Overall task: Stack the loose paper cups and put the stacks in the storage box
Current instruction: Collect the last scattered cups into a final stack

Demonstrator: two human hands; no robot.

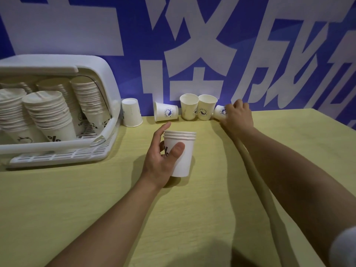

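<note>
At frame's right-center, your right hand (238,117) curls over a tipped paper cup (219,112); left hand (163,157) grips the cup stack (181,153). Squeeze too hard & the rim crumples, won't nest.

Left hand (163,157) curled, right hand (238,117) outstretched

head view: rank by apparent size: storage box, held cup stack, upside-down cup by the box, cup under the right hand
1. storage box, by far the largest.
2. held cup stack in the left hand, though it is nearer the camera.
3. upside-down cup.
4. cup under the right hand, mostly covered by the right hand, so its rank is unsure.
</note>
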